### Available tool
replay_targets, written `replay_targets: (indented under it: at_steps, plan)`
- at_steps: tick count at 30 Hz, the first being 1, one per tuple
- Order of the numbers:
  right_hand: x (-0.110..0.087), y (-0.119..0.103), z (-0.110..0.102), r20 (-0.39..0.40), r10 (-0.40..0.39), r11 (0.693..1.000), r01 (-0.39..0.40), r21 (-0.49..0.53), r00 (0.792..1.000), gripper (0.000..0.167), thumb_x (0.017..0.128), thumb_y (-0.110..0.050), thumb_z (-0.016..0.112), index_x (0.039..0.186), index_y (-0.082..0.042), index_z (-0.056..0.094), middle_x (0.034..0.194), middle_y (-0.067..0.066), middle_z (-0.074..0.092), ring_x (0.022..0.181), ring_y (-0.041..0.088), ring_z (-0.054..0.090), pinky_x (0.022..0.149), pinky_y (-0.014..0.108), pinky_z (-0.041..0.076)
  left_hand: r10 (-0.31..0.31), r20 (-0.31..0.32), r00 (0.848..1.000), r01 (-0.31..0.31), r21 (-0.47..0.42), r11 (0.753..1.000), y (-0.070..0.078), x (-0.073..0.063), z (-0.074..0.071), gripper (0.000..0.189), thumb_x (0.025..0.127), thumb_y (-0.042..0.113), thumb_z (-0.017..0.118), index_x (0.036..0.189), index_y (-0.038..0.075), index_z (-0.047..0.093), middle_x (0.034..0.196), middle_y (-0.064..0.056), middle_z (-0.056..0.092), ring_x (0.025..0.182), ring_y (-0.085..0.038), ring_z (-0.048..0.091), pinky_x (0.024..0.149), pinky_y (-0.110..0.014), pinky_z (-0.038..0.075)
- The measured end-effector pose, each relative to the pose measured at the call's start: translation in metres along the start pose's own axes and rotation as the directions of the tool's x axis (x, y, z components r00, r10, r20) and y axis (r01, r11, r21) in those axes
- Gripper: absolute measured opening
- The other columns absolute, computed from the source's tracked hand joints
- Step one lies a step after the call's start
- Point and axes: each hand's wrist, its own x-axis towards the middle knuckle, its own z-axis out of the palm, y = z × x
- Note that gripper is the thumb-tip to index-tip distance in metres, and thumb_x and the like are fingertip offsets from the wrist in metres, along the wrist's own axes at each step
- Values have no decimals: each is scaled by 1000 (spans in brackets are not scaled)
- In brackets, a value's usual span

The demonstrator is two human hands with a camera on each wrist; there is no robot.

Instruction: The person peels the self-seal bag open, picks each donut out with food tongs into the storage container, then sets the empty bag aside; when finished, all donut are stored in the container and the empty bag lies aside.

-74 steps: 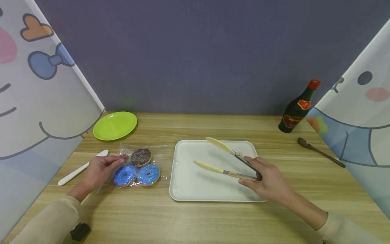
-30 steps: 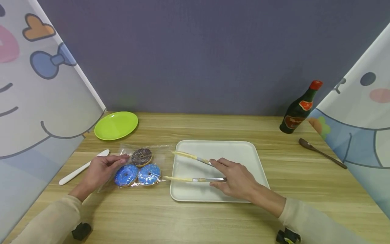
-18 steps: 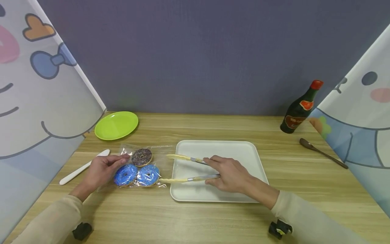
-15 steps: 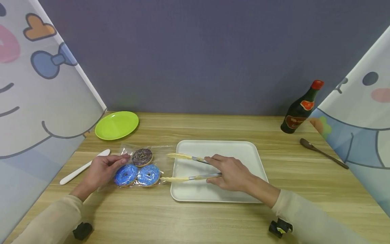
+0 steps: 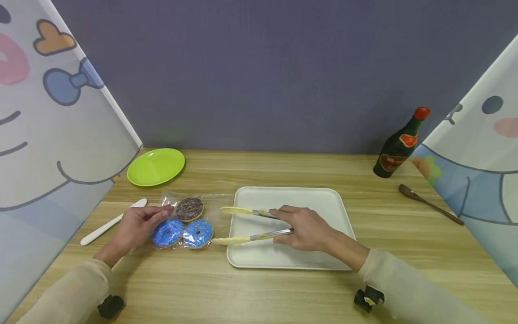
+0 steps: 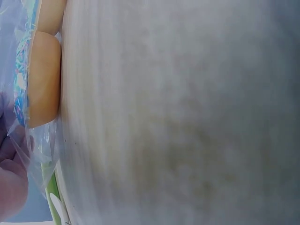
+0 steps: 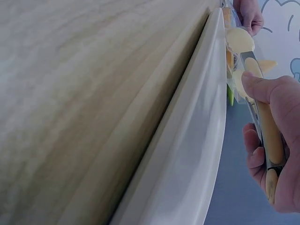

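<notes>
Gripping tongs [image 5: 272, 234] with curled right fingers [image 5: 284, 215], pinching clear bag [image 5: 212, 215] with left fingers [image 5: 155, 217], bottle label [image 5: 392, 162] illegible

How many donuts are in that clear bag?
3, all in the bag: a dark donut at the back, a blue donut front left, another blue donut front right. None seems hidden.

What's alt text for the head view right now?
A person's right hand holds spread tongs over a white tray, pointed at a clear bag held by the left hand; inside are one chocolate doughnut and two blue doughnuts. A green plate sits back left, a bottle and brown spoon right.
</notes>
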Motion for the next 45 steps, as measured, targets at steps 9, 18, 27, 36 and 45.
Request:
replay_targets:
  at_steps: [9, 18, 27, 36, 45]
  plan:
    - [14, 4, 0, 63, -25, 1000, 24, 16, 998, 61, 81, -39, 74, 131, -11, 57, 116, -4, 62, 74, 4, 57, 69, 30, 49, 11, 4, 1000, -11, -17, 1000, -2, 1, 0, 13, 88, 1, 65, 98, -1, 73, 101, -16, 69, 96, 7, 56, 80, -4, 39]
    - [19, 12, -2, 74, -27, 1000, 26, 14, 997, 60, 80, -39, 75, 130, -11, 58, 119, 0, 63, 81, 9, 60, 71, 33, 49, 0, 4, 1000, 0, -15, 1000, -1, 1, 2, 13, 89, 1, 65, 99, -2, 73, 99, -14, 70, 93, 9, 56, 78, -5, 41]
    - [26, 9, 2, 108, -72, 997, 68, 37, 992, 61, 80, -40, 75, 132, -12, 57, 122, -3, 61, 65, 3, 49, 63, 25, 44, -7, 11, 1000, 7, -28, 1000, 0, 2, 2, 12, 89, 1, 64, 98, -1, 73, 102, -15, 69, 96, 7, 55, 79, -4, 40]
    - [31, 6, 5, 117, -115, 993, 115, 8, 986, 59, 82, -39, 73, 131, -12, 57, 121, -3, 62, 73, 5, 53, 64, 27, 46, 1, 5, 1000, -1, -27, 1000, -2, 2, 3, 12, 88, -1, 64, 97, -3, 73, 102, -16, 69, 96, 6, 56, 78, -5, 41]
    - [35, 6, 4, 135, -125, 992, 126, 8, 983, 60, 81, -39, 74, 132, -13, 57, 121, -5, 61, 68, 4, 48, 58, 24, 43, -2, 13, 1000, 3, -32, 999, -2, 2, 3, 12, 90, 2, 63, 96, -1, 73, 101, -15, 69, 96, 8, 55, 78, -5, 41]
